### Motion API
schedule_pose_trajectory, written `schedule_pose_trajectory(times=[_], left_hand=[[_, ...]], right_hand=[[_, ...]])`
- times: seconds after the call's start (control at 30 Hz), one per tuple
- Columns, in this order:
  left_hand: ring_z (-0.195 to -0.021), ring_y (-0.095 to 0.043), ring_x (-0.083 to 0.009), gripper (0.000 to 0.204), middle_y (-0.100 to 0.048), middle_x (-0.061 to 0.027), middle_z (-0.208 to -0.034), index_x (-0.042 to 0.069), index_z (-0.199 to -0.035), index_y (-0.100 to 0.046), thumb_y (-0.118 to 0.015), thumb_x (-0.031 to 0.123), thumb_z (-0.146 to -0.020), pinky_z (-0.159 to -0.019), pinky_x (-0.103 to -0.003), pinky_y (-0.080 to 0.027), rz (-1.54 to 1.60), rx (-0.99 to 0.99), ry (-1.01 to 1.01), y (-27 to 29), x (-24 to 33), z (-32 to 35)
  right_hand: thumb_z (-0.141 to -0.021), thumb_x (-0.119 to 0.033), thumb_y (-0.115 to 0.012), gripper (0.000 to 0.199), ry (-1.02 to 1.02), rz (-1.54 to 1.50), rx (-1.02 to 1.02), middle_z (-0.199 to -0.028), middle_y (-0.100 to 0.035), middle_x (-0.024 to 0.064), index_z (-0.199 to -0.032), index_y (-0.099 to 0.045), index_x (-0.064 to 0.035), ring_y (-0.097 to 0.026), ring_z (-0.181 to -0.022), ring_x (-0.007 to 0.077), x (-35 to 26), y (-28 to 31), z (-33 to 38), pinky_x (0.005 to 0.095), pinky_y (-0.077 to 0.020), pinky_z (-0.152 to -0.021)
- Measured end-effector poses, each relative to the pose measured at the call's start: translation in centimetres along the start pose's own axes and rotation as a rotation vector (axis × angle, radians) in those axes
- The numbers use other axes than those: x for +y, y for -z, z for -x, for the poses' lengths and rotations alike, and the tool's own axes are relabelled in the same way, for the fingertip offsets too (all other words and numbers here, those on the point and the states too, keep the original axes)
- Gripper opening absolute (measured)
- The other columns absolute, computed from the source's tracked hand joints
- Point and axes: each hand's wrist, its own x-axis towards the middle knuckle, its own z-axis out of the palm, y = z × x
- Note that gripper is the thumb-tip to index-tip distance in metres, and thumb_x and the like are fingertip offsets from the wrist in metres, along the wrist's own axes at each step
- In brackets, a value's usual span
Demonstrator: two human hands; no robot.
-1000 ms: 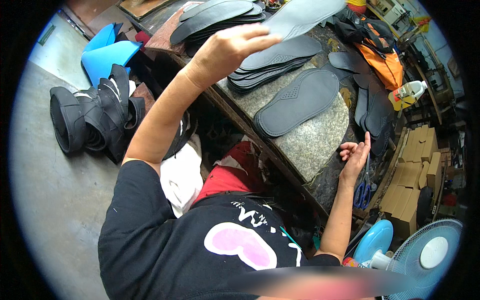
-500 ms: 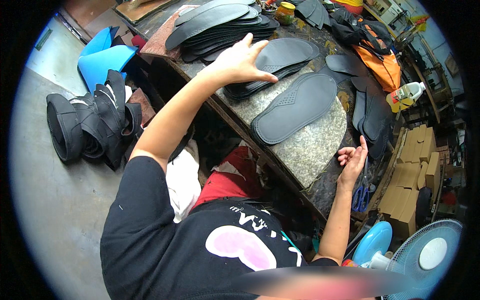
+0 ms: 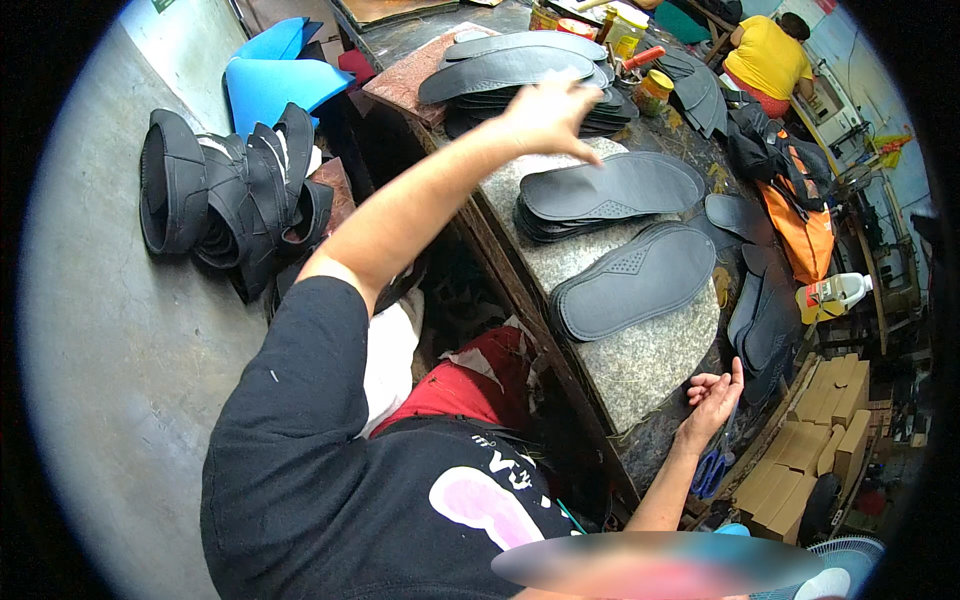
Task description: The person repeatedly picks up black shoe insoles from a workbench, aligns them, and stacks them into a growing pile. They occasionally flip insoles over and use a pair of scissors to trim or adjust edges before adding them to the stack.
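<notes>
My left hand [image 3: 545, 115] hovers with fingers spread and nothing in it, just above a short stack of black shoe soles [image 3: 612, 190] on the workbench. A single black sole [image 3: 635, 280] lies nearer me on a grey stone slab [image 3: 650, 375]. A bigger pile of black soles [image 3: 515, 68] sits behind my left hand. My right hand [image 3: 712, 400] rests palm up and empty at the bench's near right edge, beside the slab.
Black shoe uppers [image 3: 230, 185] lie heaped on the floor at left, with blue sheets [image 3: 275, 80] behind. Jars [image 3: 650, 92], loose soles [image 3: 762, 325], an orange bag [image 3: 795, 225] and a white bottle [image 3: 835, 293] crowd the bench's right. Cardboard boxes [image 3: 815, 450] stand below; a person in yellow [image 3: 765, 60] sits far back.
My left hand carried a sole to the short stack, laid it down and pressed it, then lifted off empty. My right hand stayed at the bench edge.
</notes>
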Motion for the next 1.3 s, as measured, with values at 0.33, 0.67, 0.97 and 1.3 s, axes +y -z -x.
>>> schedule_pose_trajectory(times=[0.33,0.67,0.97,1.3], left_hand=[[-0.142,-0.014,-0.0397,0.119,-0.017,-0.0210,-0.154,0.022,-0.150,-0.021,-0.077,0.067,-0.055,-0.107,-0.067,-0.018,-0.220,-0.264,0.403,1.2,-18.2,-1.4],[-0.133,-0.035,-0.0352,0.106,-0.040,-0.0168,-0.142,0.017,-0.143,-0.035,-0.080,0.058,-0.057,-0.110,-0.044,-0.031,-0.235,-0.234,0.218,2.0,-14.4,-3.2],[-0.132,-0.036,-0.0356,0.108,-0.039,-0.0216,-0.142,0.011,-0.144,-0.031,-0.084,0.047,-0.057,-0.112,-0.042,-0.028,-0.162,-0.210,0.079,0.3,-16.1,-3.7],[-0.135,-0.034,-0.0353,0.114,-0.036,-0.0220,-0.145,0.015,-0.149,-0.025,-0.083,0.048,-0.056,-0.112,-0.041,-0.028,-0.227,-0.299,0.136,1.5,-14.8,-3.8]], right_hand=[[-0.102,-0.032,-0.043,0.046,-0.020,-0.013,0.002,-0.069,-0.056,0.0009,-0.139,-0.036,-0.0044,-0.044,-0.052,0.0034,-0.2,-0.2,-0.1,0.0164,-0.0336,-0.047],[-0.102,-0.032,-0.044,0.047,-0.029,0.016,0.016,-0.069,-0.056,0.0010,-0.138,-0.036,-0.0038,-0.044,-0.052,0.0032,-0.2,-0.3,-0.1,0.0165,-0.0338,-0.047],[-0.102,-0.030,-0.043,0.044,-0.028,0.024,0.015,-0.070,-0.057,0.0013,-0.137,-0.038,-0.0039,-0.046,-0.053,0.0035,-0.5,-0.4,0.0,0.0175,-0.0357,-0.047],[-0.101,-0.029,-0.045,0.044,-0.025,-0.004,0.006,-0.069,-0.056,0.0014,-0.138,-0.037,-0.0052,-0.044,-0.053,0.0026,-0.2,-0.3,-0.1,0.0159,-0.0336,-0.047]])
